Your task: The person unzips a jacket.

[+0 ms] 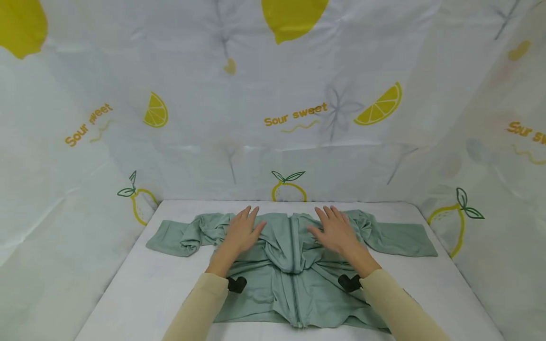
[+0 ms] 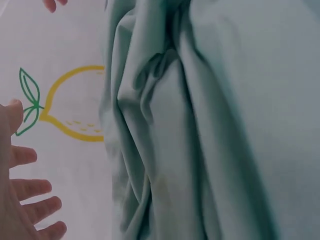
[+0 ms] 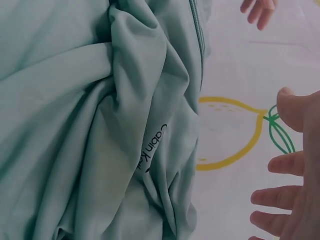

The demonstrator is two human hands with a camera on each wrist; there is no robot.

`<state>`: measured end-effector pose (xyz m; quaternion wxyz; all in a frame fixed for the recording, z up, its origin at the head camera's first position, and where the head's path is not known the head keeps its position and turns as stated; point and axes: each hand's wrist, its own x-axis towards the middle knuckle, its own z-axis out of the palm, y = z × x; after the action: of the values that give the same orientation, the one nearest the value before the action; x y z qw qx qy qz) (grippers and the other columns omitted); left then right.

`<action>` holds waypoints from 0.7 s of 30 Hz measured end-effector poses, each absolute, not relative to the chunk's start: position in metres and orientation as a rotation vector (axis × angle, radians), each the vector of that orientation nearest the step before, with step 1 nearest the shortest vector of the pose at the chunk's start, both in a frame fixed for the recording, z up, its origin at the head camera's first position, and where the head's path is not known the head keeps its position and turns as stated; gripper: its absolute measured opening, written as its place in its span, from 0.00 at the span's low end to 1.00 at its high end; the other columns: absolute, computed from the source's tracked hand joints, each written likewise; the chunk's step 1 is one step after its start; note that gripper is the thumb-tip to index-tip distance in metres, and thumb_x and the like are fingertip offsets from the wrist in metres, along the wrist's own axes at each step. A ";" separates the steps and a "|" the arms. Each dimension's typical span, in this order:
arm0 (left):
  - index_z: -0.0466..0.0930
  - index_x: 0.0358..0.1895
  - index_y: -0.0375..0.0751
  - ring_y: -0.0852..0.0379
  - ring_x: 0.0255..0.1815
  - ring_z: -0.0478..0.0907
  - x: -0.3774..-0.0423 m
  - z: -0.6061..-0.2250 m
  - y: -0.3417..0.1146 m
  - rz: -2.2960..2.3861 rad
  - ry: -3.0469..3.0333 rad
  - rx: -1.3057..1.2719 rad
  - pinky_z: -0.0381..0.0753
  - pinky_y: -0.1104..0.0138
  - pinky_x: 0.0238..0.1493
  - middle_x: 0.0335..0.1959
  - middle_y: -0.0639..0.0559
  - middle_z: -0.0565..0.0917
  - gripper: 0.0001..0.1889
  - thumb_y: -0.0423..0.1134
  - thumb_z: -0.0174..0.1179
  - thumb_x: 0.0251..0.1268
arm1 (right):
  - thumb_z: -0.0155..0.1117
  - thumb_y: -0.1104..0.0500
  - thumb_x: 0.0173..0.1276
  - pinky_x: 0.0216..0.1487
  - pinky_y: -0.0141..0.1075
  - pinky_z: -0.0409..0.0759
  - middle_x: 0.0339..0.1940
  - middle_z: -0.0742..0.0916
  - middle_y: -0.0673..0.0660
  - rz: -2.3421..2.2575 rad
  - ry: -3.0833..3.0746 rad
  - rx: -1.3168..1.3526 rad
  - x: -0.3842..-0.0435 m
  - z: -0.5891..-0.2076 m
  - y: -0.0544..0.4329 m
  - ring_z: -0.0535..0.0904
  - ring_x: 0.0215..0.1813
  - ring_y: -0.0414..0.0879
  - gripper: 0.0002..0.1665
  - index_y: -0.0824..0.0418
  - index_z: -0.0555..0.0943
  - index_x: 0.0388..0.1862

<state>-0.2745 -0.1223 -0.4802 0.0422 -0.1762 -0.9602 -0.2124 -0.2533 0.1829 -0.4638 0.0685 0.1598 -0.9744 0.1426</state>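
A sage-green zip-up jacket (image 1: 260,293) lies on the white table with both sleeves stretched out sideways. Its upper part is bunched in folds across the middle, and the zipper (image 1: 294,298) runs down the centre. Over the upper left part of the jacket is my left hand (image 1: 242,232), fingers spread and holding nothing. My right hand (image 1: 337,231) mirrors it over the upper right part, also spread and without anything in it. In the right wrist view, dark printed lettering (image 3: 152,149) shows among the creases.
The white table (image 1: 128,289) ends at a back wall sheet (image 1: 196,166) printed with lemons and words. Similar sheets rise at the left and right sides. The left sleeve (image 1: 168,237) is crumpled near its middle; the right sleeve (image 1: 405,239) lies flatter toward its end.
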 end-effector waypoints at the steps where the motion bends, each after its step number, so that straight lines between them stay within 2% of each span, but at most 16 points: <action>1: 0.58 0.80 0.39 0.34 0.78 0.56 -0.278 -0.479 -0.120 -0.646 -2.940 -0.534 0.57 0.40 0.73 0.78 0.33 0.59 0.32 0.56 0.42 0.84 | 0.54 0.38 0.78 0.74 0.64 0.55 0.75 0.68 0.73 0.424 -2.929 0.490 -0.256 -0.463 0.182 0.58 0.77 0.70 0.44 0.67 0.63 0.78; 7: 0.63 0.76 0.36 0.35 0.75 0.61 -0.306 -0.478 -0.108 -0.608 -2.919 -0.592 0.62 0.41 0.71 0.75 0.33 0.64 0.29 0.51 0.43 0.84 | 0.54 0.42 0.80 0.67 0.62 0.67 0.69 0.75 0.72 0.575 -2.898 0.520 -0.281 -0.468 0.174 0.69 0.70 0.69 0.38 0.70 0.68 0.74; 10: 0.65 0.75 0.36 0.36 0.74 0.63 -0.319 -0.477 -0.102 -0.597 -2.948 -0.604 0.63 0.42 0.70 0.74 0.35 0.66 0.28 0.51 0.43 0.84 | 0.53 0.43 0.81 0.64 0.63 0.70 0.68 0.76 0.72 0.672 -2.903 0.486 -0.293 -0.470 0.170 0.72 0.68 0.68 0.36 0.69 0.70 0.73; 16: 0.68 0.73 0.36 0.37 0.72 0.67 -0.337 -0.493 -0.090 -0.638 -2.989 -0.590 0.66 0.45 0.69 0.71 0.37 0.70 0.26 0.50 0.44 0.84 | 0.54 0.48 0.81 0.64 0.62 0.71 0.69 0.76 0.70 0.873 -2.922 0.446 -0.309 -0.481 0.163 0.72 0.69 0.66 0.32 0.68 0.71 0.73; 21: 0.65 0.75 0.34 0.37 0.72 0.66 -0.342 -0.508 -0.078 -0.762 -3.065 -0.580 0.65 0.46 0.71 0.72 0.36 0.70 0.28 0.50 0.42 0.84 | 0.54 0.51 0.82 0.67 0.60 0.69 0.71 0.74 0.71 1.017 -2.971 0.446 -0.317 -0.498 0.157 0.69 0.71 0.67 0.32 0.71 0.68 0.74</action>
<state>-0.3424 -0.0782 -0.5076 -0.0348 -0.1806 -0.9539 -0.2372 -0.3174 0.1569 -0.4978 -0.0150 0.1406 -0.9366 0.3206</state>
